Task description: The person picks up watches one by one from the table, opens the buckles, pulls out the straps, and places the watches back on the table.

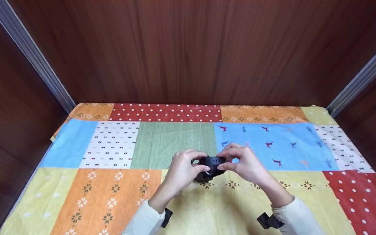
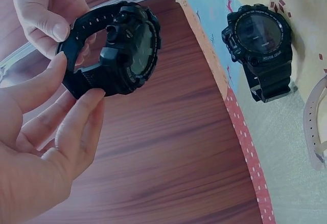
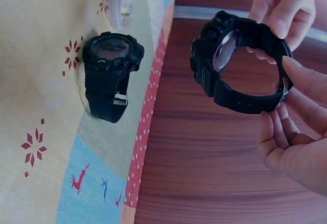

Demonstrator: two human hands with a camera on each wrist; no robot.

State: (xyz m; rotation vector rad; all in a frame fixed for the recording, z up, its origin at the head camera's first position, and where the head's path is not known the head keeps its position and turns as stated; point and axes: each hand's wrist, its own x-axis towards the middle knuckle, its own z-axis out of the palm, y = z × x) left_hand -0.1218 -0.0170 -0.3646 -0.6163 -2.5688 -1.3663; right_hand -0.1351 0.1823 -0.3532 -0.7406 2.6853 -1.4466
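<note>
Since both the left hand and right hand only pinch the black watch by fingertips, it could easily slip onto the second watch.

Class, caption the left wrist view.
Both hands hold a black watch; another watch lies on the cloth.

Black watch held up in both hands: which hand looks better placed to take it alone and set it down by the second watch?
Probably the right hand: its fingers wrap the strap loop of the held watch, while the left hand only pinches the strap. The second watch lies on the patchwork cloth.
</note>
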